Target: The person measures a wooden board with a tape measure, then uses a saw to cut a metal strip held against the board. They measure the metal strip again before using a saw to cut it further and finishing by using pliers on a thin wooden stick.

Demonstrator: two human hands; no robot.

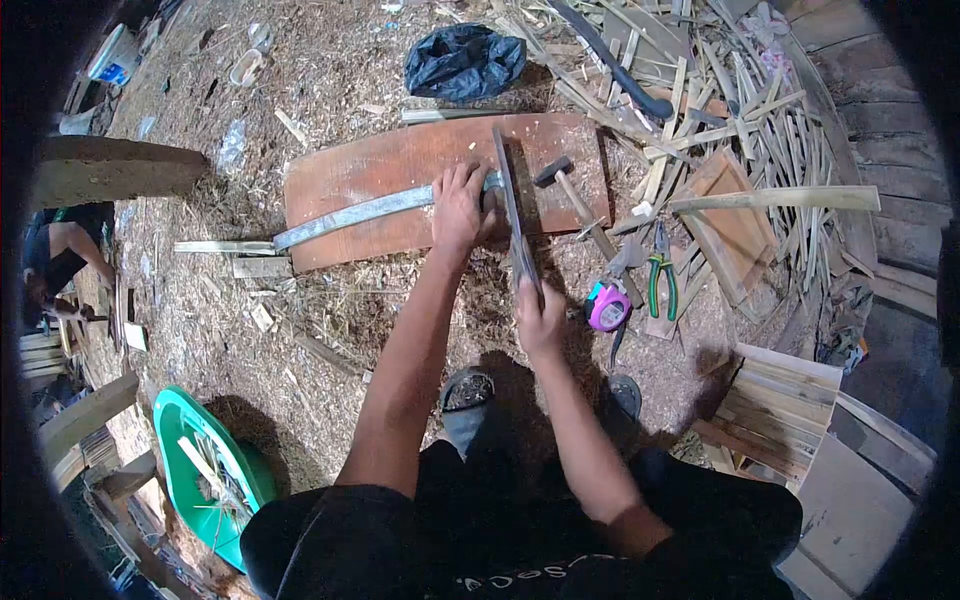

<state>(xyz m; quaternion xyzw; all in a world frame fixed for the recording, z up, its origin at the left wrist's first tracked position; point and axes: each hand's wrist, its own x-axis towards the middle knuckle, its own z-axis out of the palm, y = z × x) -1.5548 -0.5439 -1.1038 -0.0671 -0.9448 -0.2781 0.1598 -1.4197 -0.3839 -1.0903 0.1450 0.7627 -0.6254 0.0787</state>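
Observation:
My left hand (pixel 460 207) presses down on the right part of a pale, flat strip (pixel 360 212), its fingers bent over it. The strip lies on a reddish-brown board (pixel 400 165) on the ground. My right hand (pixel 541 312) is closed round the near end of a long, thin saw-like tool (pixel 513 205), whose blade runs away from me across the board, just right of my left hand. A hammer (pixel 572 190) rests on the board's right part. Right of my right hand lie a pink tape measure (pixel 609 308) and green-handled pliers (pixel 661 280).
A black plastic bag (pixel 464 62) sits beyond the board. Wood strips (pixel 780 150) are heaped at the right. A green tub (pixel 180 420) stands lower left, a wooden crate (pixel 775 410) lower right. Another person's leg (pixel 80 243) shows at the far left.

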